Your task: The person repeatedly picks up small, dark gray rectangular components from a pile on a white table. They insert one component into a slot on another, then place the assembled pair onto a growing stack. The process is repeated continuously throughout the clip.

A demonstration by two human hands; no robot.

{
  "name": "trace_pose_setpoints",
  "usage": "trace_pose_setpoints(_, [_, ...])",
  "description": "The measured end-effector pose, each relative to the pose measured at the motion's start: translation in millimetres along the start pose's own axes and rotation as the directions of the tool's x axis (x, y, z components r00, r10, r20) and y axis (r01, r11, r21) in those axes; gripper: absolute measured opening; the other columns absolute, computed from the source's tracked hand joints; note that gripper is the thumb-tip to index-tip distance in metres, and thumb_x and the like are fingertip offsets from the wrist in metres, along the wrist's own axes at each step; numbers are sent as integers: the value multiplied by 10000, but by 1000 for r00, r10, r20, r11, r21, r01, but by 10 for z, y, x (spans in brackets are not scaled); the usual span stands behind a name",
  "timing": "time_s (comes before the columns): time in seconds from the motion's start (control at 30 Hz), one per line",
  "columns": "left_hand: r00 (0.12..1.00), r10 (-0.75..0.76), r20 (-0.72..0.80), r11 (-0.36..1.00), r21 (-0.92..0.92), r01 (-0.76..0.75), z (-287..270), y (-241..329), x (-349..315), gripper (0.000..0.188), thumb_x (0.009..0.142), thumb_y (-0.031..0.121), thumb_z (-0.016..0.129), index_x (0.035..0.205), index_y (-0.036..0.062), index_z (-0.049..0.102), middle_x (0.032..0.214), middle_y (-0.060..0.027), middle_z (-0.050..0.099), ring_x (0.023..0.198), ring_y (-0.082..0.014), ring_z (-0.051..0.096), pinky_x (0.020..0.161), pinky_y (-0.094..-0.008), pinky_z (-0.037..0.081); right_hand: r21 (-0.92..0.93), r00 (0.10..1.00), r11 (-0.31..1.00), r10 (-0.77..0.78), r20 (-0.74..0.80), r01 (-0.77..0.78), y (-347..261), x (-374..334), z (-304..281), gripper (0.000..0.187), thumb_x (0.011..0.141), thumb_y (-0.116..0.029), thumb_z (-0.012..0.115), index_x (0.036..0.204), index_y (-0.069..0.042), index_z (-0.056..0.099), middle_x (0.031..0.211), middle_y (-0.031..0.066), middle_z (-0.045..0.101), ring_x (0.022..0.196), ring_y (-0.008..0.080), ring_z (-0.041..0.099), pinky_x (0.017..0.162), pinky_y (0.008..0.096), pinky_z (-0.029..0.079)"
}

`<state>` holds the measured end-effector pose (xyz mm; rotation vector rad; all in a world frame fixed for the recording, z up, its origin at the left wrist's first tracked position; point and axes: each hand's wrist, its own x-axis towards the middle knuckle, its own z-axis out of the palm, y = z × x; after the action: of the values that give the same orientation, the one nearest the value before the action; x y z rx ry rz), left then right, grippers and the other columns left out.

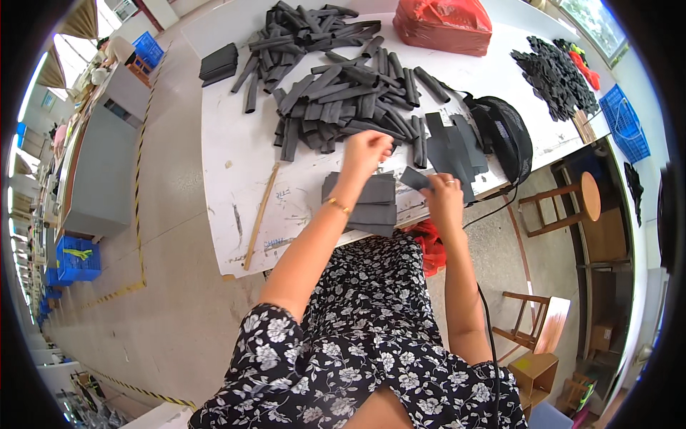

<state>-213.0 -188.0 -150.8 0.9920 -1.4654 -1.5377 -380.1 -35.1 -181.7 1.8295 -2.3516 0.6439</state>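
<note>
My left hand (366,151) is closed in a pinch at the near edge of a heap of dark grey rolled pieces (336,93). What its fingers hold, if anything, is hidden. My right hand (446,198) grips a small flat dark grey piece (415,179) by its right end, above the white table (239,182). Under and between my arms, flat dark grey rectangular pieces (375,191) lie in overlapping stacks at the table's near edge. Beyond my right hand are longer flat dark strips (449,146).
A black mesh bag (504,132) with a cable sits right of the strips. A wooden stick (261,214) lies at left. Farther back are a red plastic bag (443,27), a dark stack (219,64) and a pile of black pieces (554,77). Wooden stools (589,196) stand at right.
</note>
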Motion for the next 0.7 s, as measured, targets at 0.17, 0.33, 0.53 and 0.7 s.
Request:
trace_pose_setpoints(0.17, [966,102,-236,799,598,62,699,-605,476,215,819,284,718,799,73,753,815,-164,707,791,-328,692,739,-400,547,-268,966,928,-243,93,259,-89,-162,296,297,835,-152,591,1100,-18,610,1032,103,589,979,273,541,841,401,451])
trace_pose_setpoints(0.33, [987,6,-161,796,599,92,908,-570,456,193,816,220,719,780,31,729,729,-145,710,733,-270,711,661,-376,553,-186,962,944,-266,60,273,-18,-200,198,195,804,-65,570,987,2,585,938,137,590,910,289,557,809,384,467])
trace_pose_setpoints(0.53, [980,-199,-7,879,-443,175,537,-220,191,120,858,21,661,925,-60,603,897,-134,664,663,-229,675,646,-377,625,514,955,855,202,-217,-64,-26,-197,-407,283,902,62,475,1162,-22,551,996,146,602,933,268,585,848,359,472])
trace_pose_setpoints(0.7, [969,-246,-39,739,-654,162,103,316,-392,149,845,16,696,974,-9,625,942,-109,685,844,-204,682,802,-339,583,856,971,505,237,-12,-112,-166,-352,-602,262,935,-45,591,1155,-7,455,997,54,517,874,144,520,822,276,451])
